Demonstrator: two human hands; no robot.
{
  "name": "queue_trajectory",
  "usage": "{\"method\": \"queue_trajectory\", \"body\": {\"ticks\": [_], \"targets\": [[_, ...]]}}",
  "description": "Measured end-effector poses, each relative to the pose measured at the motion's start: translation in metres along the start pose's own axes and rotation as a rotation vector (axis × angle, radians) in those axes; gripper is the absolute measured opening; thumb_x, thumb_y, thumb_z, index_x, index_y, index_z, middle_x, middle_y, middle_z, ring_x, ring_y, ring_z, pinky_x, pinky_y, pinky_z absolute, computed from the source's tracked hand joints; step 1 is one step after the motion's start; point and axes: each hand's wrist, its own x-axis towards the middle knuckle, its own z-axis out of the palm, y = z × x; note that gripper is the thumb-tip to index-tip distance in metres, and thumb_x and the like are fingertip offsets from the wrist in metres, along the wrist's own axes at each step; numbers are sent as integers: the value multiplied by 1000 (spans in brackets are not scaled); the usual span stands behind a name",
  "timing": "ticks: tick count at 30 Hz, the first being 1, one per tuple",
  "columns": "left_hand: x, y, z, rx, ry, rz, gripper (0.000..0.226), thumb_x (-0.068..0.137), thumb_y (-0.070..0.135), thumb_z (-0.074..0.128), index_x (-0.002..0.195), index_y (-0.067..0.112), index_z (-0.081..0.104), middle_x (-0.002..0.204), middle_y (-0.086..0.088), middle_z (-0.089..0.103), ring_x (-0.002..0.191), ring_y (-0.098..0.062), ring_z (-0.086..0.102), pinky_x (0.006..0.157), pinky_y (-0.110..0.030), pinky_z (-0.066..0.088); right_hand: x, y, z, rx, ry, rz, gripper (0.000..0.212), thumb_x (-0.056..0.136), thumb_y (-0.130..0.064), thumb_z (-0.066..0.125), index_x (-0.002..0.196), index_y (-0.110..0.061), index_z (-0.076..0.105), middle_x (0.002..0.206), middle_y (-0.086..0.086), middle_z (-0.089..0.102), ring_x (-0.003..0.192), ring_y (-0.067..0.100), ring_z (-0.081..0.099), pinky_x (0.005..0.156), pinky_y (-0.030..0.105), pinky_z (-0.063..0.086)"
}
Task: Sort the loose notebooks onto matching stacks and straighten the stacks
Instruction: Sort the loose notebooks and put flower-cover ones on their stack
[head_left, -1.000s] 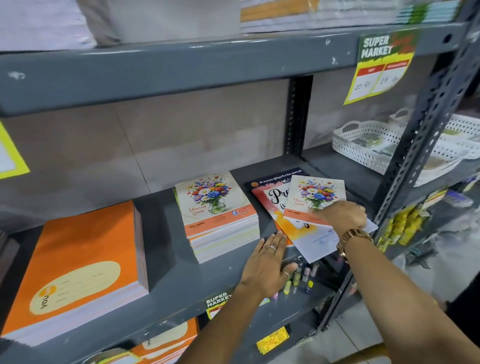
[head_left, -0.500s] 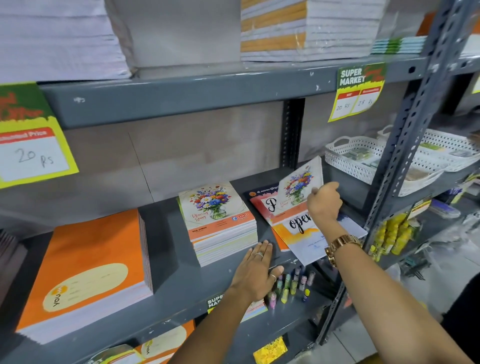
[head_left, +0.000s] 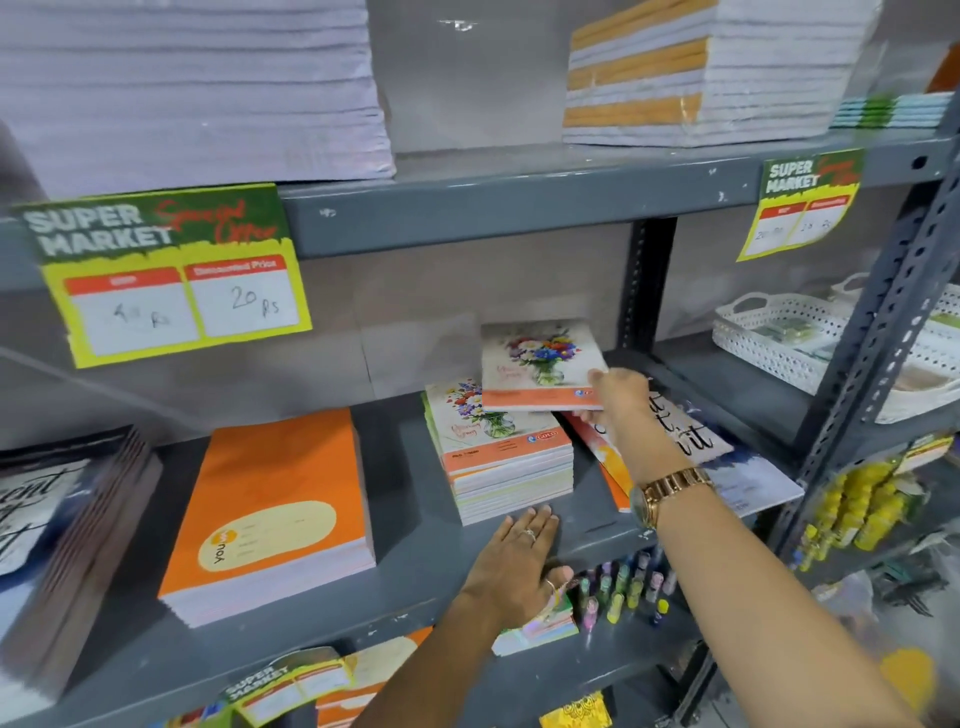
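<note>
Our right hand (head_left: 621, 395) pinches a floral notebook (head_left: 540, 364) by its right corner, lifted above the floral stack (head_left: 498, 447), overlapping the stack's 1 o'clock corner. Our left hand (head_left: 514, 564) lies flat and released on the shelf (head_left: 415, 587), at the stack's 6 o'clock. Lettered notebooks (head_left: 691, 441) lie at 3 o'clock of the stack.

The shelf (head_left: 467, 587) is grey painted metal, matt, with small chips. The floral notebook (head_left: 540, 364) has a smooth card cover with a slight sheen; the orange stack (head_left: 280, 493) below shows matt paper page edges. The basket (head_left: 779, 338) is white perforated plastic. The watch (head_left: 670, 493) is shiny gold-coloured metal.
</note>
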Motion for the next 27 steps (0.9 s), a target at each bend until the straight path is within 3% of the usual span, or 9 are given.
{"method": "queue_trajectory", "body": {"ticks": [3,6,8,10,11,14,17,22,27], "targets": [[-3,-6,3,15,-3,1,111,53,69,-16,147,12,-1,159,-4,-2,147,-17,-4,119,-33,-5,-5,16,21,-51,-117,54,13,93,-3,49,80,-7,47,72,7,47,56,16,50,26,16,39],[-4,-6,3,26,-11,2,109,54,68,-16,147,13,-1,159,-3,-2,147,-17,-4,119,-33,-6,-4,33,31,-306,-96,0,4,91,-14,55,91,-10,54,87,12,57,59,23,57,45,31,49],[-4,-6,3,31,-17,-4,110,54,68,-16,147,13,-1,159,-3,-2,147,-18,-3,119,-33,-5,-2,38,32,-587,-32,-144,18,87,-25,61,79,-9,58,84,14,61,66,29,60,59,34,49],[-3,-6,1,38,-20,-10,105,60,68,-14,147,12,-1,159,-4,-2,147,-18,-3,119,-33,-3,-1,38,31,-804,9,-255,40,84,-32,65,56,-13,44,76,12,58,72,26,56,60,29,40],[-2,-5,0,42,-23,-10,99,67,67,-10,147,11,0,159,-5,-1,147,-18,-2,120,-32,-2,-1,38,31,-870,22,-276,44,83,-35,66,54,-13,41,75,12,58,74,27,57,59,28,38],[0,4,-6,-4,-1,-6,105,61,67,-14,147,9,3,159,-7,2,147,-19,1,120,-30,1,-1,37,29,-1014,75,-286,38,82,-45,64,78,-8,62,91,14,67,87,29,65,64,31,46],[8,16,-12,-88,53,-15,111,55,67,-16,147,9,7,159,-8,7,147,-19,4,119,-31,7,-1,38,18,-1080,139,-301,45,87,-50,54,106,-11,66,109,14,66,100,33,64,75,35,51],[27,38,-18,-201,103,-38,113,53,68,-15,147,10,11,158,-7,11,146,-19,9,118,-31,14,12,38,-28,-1142,278,-326,37,91,-33,53,108,-2,62,114,19,64,108,35,60,79,38,52],[46,62,-20,-293,124,-54,109,56,67,-12,146,13,16,157,-7,18,143,-24,21,114,-36,26,37,46,-89,-1130,303,-183,36,90,-26,54,114,0,59,122,22,59,120,39,48,91,44,47]]}}
